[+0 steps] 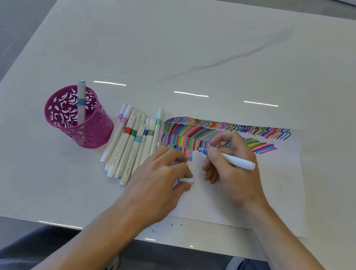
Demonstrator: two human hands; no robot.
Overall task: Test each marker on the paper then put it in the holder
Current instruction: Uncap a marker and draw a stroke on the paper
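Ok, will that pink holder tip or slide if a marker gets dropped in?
Probably light: the holder has cut-out walls, so a nudge may slide it on the glossy table. It holds only one marker, so little weight steadies it; tipping seems possible.

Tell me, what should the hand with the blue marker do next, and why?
Probably draw one short test stroke. The right hand holds the uncapped marker with its blue tip by the end of the lowest stripe row on the paper, and the left hand holds its cap, so capping comes later.
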